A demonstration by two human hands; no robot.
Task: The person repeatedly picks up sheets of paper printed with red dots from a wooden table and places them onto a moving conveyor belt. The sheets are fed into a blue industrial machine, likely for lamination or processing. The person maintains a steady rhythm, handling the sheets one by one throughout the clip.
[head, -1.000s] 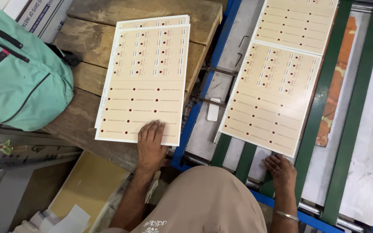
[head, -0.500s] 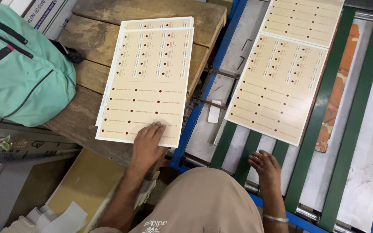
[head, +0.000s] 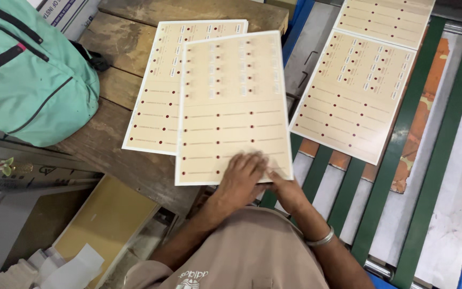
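Whereas a moment ago my right hand (head: 287,190) lay apart by the conveyor (head: 439,160), both hands, left hand (head: 241,179) included, now clamp the top sheet (head: 231,107) over the stack (head: 159,91), left of the conveyor, lifting it.

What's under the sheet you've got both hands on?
Under the top sheet lies another sheet, showing at its left and top, on wooden planks. Whether more sheets lie beneath is hidden.

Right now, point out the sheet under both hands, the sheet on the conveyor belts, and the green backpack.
top sheet (head: 231,107), head view, middle of its printed face
conveyor sheet (head: 354,96), head view, centre of the sheet
green backpack (head: 28,80), head view, its front panel
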